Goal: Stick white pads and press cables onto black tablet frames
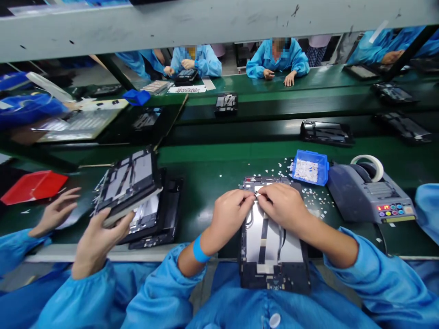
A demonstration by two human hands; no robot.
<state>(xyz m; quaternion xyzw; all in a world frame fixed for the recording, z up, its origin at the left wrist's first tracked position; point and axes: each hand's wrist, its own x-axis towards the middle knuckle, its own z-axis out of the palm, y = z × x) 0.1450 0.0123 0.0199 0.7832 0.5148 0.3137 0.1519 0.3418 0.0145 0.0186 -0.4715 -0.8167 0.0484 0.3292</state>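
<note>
Together, the left hand (230, 214) and right hand (283, 206) are pinching what looks like a small tab (257, 194), fingertips meeting over the upper end of an opened tablet (272, 249) that is lying at the near edge of the green surface (212, 178). Just beyond, a blue tray (309, 167) is sitting beside a tape dispenser (368, 192).

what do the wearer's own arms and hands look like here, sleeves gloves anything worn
Both arms wear loose light blue smock sleeves gathered at elastic cuffs, pushed up the forearms. The left hand and right hand are bare, no gloves. A bright blue wristband circles the left wrist.
</note>
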